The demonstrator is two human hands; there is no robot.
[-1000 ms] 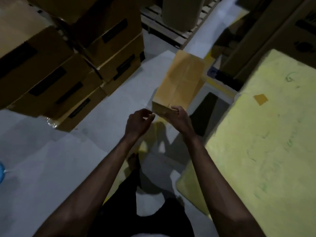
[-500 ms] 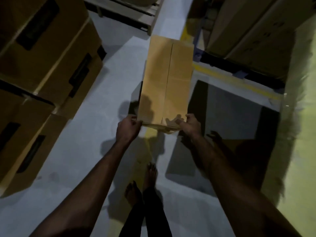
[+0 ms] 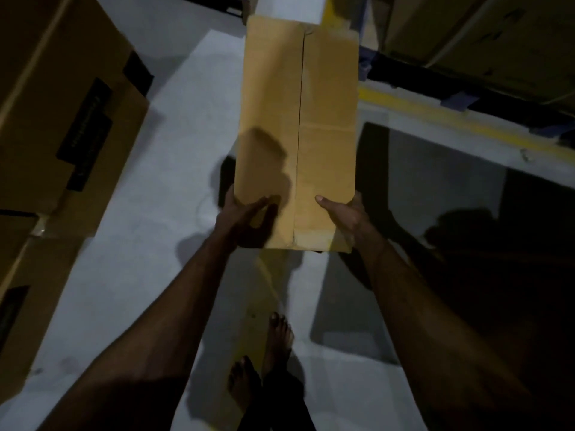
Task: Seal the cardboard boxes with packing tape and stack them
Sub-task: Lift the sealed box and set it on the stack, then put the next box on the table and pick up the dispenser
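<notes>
Two grips, near end only: left hand (image 3: 245, 219) clasps the near-left corner of the box (image 3: 323, 88), right hand (image 3: 345, 213) the near-right, box aloft over the floor (image 3: 140, 244). Unsupported far end may lever it loose.

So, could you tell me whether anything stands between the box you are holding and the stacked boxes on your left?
Nothing visible does. The left hand and right hand grip the box at its near end; only floor lies between it and the stacked boxes.

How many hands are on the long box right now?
2. The left hand grips the near left corner of the box; the right hand grips its near right corner.
</notes>
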